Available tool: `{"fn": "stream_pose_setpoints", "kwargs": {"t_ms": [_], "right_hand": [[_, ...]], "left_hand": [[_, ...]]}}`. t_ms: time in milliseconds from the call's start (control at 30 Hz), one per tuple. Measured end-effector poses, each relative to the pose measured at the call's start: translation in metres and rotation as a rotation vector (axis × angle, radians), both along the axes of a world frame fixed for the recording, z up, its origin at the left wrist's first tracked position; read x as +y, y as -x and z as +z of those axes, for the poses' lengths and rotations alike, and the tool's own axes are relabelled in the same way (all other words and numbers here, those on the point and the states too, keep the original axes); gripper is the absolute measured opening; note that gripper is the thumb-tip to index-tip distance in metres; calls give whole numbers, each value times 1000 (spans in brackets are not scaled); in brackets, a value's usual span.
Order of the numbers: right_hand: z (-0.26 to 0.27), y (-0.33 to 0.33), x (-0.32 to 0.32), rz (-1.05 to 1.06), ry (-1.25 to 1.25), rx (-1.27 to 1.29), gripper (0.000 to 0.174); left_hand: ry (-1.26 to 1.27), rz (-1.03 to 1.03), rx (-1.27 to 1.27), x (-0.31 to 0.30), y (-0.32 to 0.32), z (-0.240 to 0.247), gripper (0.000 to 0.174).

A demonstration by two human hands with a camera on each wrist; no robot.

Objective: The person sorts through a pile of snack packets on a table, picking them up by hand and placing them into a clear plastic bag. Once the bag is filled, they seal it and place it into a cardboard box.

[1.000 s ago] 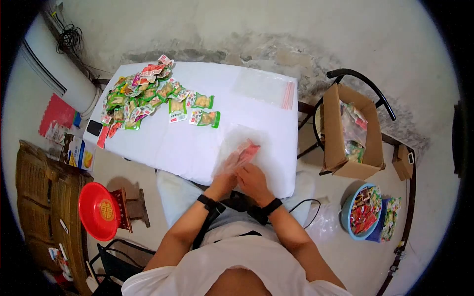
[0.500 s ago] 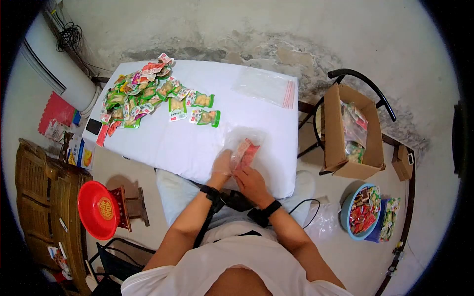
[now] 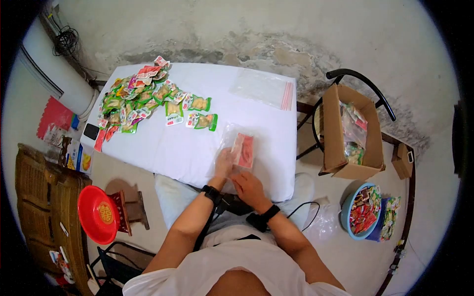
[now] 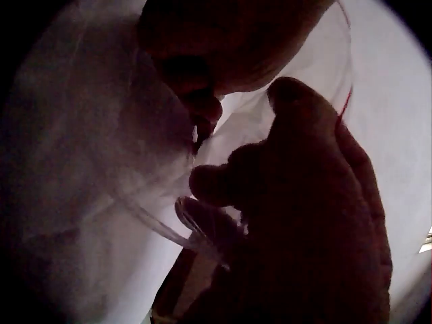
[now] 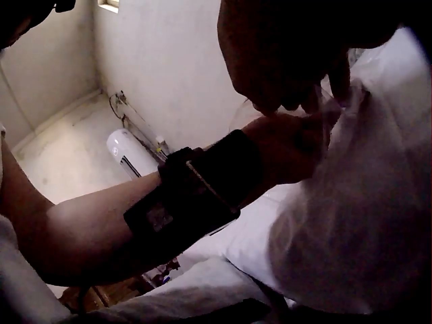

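Note:
A clear plastic bag (image 3: 228,136) with a red packet (image 3: 244,150) in it is held close over the near part of the white-covered table (image 3: 197,148). My left hand (image 3: 224,163) holds the bag at its left side, bag film showing over the fingers. At the bag's near end, my right hand (image 3: 249,187) pinches the film with thumb and fingers. The dark left wrist view shows curled fingers (image 4: 216,182) at the film, and the bag's red-edged mouth (image 4: 347,101) behind the hand. In the right wrist view the two hands meet at the bag (image 5: 331,128).
A heap of snack packets (image 3: 133,98) and a phone (image 3: 91,131) lie at the table's left. Flat clear bags (image 3: 259,89) lie at the back right. A cardboard box (image 3: 333,128), a blue basin of packets (image 3: 345,217) and a red basin (image 3: 89,214) stand around the table.
The red packet has gone from slanted to nearly upright inside the bag. My left hand has shifted left of the packet, and my right hand has drawn slightly nearer my body.

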State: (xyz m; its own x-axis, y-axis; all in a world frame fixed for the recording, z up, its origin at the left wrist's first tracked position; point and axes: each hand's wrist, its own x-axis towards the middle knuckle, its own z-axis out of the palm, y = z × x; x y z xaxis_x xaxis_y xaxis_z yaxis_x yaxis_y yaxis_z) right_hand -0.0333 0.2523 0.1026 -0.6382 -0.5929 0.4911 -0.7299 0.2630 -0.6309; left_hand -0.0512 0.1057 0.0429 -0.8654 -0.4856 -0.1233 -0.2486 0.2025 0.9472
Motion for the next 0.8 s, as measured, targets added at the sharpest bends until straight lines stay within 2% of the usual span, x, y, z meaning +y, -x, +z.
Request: {"fn": "stream_pose_setpoints", "kwargs": {"t_ms": [33,67,133,267,333,367,433,467,533,567,633,667,733,767,800], "right_hand": [[-2,0,0,2,12,-15,8],[0,0,1,2,11,-14,8],[5,1,2,-6,-27,-22,9],[6,1,3,-3,-6,-51,9],[8,2,3,-14,-29,-72,11],[7,3,3,19,-18,-71,11],[4,6,5,-12,-98,-45,15],[1,8,7,19,-90,-43,15],[-8,12,10,-88,-155,20,20],[-7,15,10,-74,-149,20,20],[-3,19,11,-128,-178,-9,22],[-4,22,12,-120,-175,-7,22],[-9,24,13,-129,-130,49,20],[-10,24,13,-127,-128,46,20],[-11,24,13,-132,-147,15,17]], "left_hand": [[129,-8,24,-1,2,-4,38],[129,-8,25,-1,5,-7,38],[-515,-74,42,1,10,-15,39],[-498,-100,-27,1,14,4,40],[-426,-215,-122,0,18,3,46],[-417,-182,-116,-1,21,-1,46],[455,-397,479,1,31,-14,54],[471,-369,470,1,30,-20,54],[-131,-266,78,4,18,-32,58],[-124,-252,78,4,7,-37,58],[320,-268,249,10,-11,-45,47],[325,-261,249,7,-20,-44,47],[390,-540,221,-7,-49,-30,33],[393,-539,217,-16,-60,-11,33],[278,-631,115,-28,-69,16,29]]}}
